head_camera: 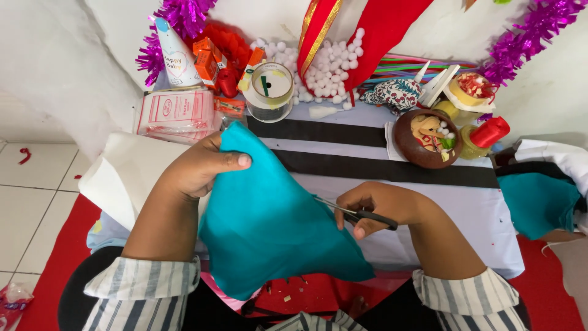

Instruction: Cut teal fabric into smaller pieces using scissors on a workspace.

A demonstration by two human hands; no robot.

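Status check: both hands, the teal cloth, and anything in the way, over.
Left hand grips teal cloth at its top edge. Right hand works scissors, blades at the cloth's right edge. Nothing blocks the cut.

Cloth [269,227] between left hand [199,168] and right hand [376,208]; bowl [425,140] behind right hand.

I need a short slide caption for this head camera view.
Left hand holds up teal fabric while right hand cuts its edge with scissors over a cluttered craft table.
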